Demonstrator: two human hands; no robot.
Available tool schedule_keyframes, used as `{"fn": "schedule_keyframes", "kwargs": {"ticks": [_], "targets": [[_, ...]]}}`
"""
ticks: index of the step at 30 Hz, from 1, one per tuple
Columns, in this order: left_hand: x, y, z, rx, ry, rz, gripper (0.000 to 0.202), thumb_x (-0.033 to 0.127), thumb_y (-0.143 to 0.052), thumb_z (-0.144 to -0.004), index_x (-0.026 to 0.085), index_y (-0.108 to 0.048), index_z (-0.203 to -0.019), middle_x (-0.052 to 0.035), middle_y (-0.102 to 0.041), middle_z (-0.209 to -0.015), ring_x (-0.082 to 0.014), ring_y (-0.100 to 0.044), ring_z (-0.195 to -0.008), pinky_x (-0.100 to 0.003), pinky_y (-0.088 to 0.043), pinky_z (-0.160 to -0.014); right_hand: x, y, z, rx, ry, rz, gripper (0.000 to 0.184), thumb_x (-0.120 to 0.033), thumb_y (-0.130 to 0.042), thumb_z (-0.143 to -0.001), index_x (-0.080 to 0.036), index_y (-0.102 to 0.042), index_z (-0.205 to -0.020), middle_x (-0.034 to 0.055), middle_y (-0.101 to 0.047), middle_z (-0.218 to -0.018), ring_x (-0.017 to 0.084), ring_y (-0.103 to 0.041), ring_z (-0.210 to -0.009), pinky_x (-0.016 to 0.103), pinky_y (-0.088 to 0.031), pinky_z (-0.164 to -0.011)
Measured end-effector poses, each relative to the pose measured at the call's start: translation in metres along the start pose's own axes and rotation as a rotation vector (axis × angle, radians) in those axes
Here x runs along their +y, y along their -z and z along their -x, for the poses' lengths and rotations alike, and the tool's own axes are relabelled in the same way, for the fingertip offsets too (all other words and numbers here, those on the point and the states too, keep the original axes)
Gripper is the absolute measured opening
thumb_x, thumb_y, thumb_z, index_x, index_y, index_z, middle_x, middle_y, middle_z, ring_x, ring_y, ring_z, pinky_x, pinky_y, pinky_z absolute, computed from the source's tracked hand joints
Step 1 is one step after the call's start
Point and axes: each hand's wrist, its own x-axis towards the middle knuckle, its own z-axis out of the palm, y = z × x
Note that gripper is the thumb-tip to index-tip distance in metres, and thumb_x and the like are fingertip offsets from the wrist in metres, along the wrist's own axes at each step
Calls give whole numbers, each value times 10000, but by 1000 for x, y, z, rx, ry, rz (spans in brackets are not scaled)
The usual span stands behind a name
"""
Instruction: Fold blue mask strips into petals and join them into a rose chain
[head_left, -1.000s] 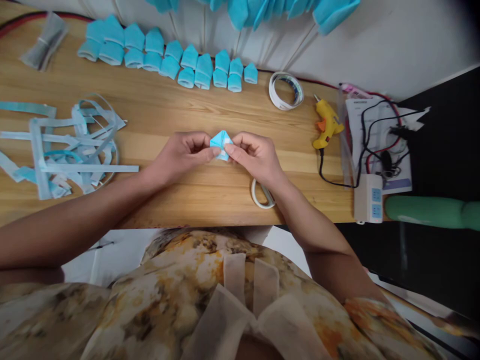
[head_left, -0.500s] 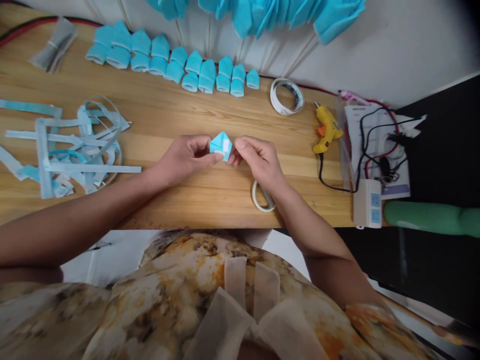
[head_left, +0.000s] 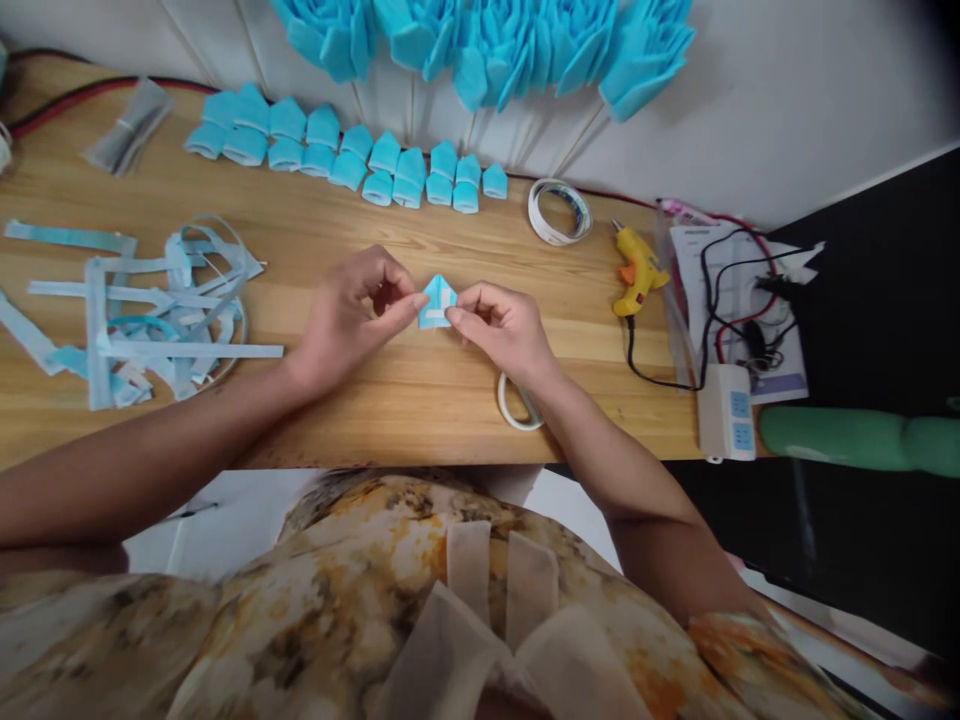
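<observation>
A small folded blue paper piece [head_left: 437, 300] with a white strip on it is held just above the wooden table [head_left: 420, 390]. My left hand [head_left: 352, 320] pinches its left edge between thumb and forefinger. My right hand [head_left: 501, 330] pinches its right edge, the other fingers curled. Both hands meet at the table's middle.
A row of several folded blue pieces [head_left: 352, 158] lines the back edge, below blue paper flowers [head_left: 480, 45] on the wall. Blue paper strips [head_left: 135, 310] lie at left. Tape rolls [head_left: 559, 210] [head_left: 517, 402], a yellow glue gun [head_left: 636, 270] and a power strip [head_left: 726, 422] sit at right.
The view has tilted down a little, so the flowers on the wall show more. Both hands keep their pinch on the blue piece, which has turned slightly between the fingers.
</observation>
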Motion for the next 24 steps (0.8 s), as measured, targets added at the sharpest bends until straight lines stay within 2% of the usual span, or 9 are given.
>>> {"fn": "schedule_keyframes", "kwargs": {"ticks": [3,6,8,12,14,18,22,24], "targets": [[7,7,-1,-6,-145,-190,235,448,-711,-926,247,-645,-822,-43,-646,-821,-195,-597,-783,-359,-482,-712,0,-2,0,8,5,2,316,-493,-733,-804,-196,-636,-761,-44,-586,-637,82,-450,-567,248,-379,-568],[8,12,-2,23,-202,-292,165,440,-686,-942,278,-677,-910,-60,-667,-910,-242,-633,-945,-407,-496,-846,0,-3,1,14,0,6,319,-491,-742,-793,-194,-637,-745,-44,-587,-628,79,-439,-560,246,-375,-562],[5,12,-2,1,-216,-327,173,452,-677,-941,281,-692,-945,-63,-673,-929,-252,-637,-969,-417,-491,-872,0,-4,1,10,-12,12,327,-501,-747,-789,-194,-642,-745,-44,-589,-626,80,-439,-565,244,-370,-559],[-5,6,-2,-124,-221,-320,180,458,-667,-940,286,-718,-930,-62,-684,-920,-240,-640,-913,-405,-473,-854,0,-4,2,-14,-14,22,310,-483,-743,-798,-185,-667,-763,-34,-605,-643,83,-451,-583,240,-357,-555],[-7,4,-2,-146,-218,-317,170,446,-658,-949,294,-727,-915,-65,-688,-926,-240,-637,-913,-403,-461,-848,1,-4,2,-17,-3,26,272,-447,-716,-815,-178,-691,-786,-28,-621,-660,82,-457,-588,241,-364,-564],[-9,4,-2,-113,-250,-374,160,415,-646,-961,291,-738,-919,-52,-703,-934,-231,-633,-905,-390,-453,-829,1,-4,2,0,11,39,233,-402,-688,-826,-172,-722,-816,-16,-658,-685,86,-481,-594,245,-384,-577],[-12,4,-4,-37,-406,-397,133,382,-670,-959,270,-734,-927,-34,-701,-883,-190,-620,-812,-355,-464,-729,1,-5,3,30,26,105,196,-373,-673,-833,-186,-721,-803,-2,-703,-722,106,-539,-633,253,-415,-607],[-13,4,-4,-26,-430,-407,145,371,-662,-967,256,-732,-914,-42,-701,-864,-188,-617,-795,-352,-463,-707,1,-6,4,45,48,145,178,-357,-667,-839,-191,-720,-798,4,-719,-747,116,-563,-660,261,-434,-635]]}}
